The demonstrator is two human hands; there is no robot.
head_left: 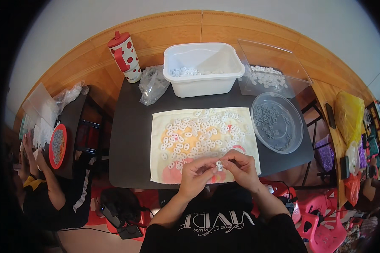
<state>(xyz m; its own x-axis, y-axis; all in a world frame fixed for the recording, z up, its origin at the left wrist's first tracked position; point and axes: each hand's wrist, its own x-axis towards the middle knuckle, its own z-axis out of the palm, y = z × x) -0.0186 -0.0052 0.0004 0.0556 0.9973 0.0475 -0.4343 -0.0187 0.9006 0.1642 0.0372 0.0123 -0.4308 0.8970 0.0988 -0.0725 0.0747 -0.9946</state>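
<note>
Above the near edge of a cream patterned cloth, my left hand and my right hand meet. Both are closed, their fingertips pinching one small white plastic piece with dark holes. Its finer details are too small to make out. Across the cloth lie many small oval white pieces, most showing two dark holes. Some rest just beyond my fingers and beside my left hand. To the right of the cloth, a round clear tub holds many thin grey parts.
A white basin with white pieces stands at the back, beside a clear bin of round white pieces. Left of the basin are a clear plastic bag and a red-dotted tumbler. At far left, another person works near a red bowl.
</note>
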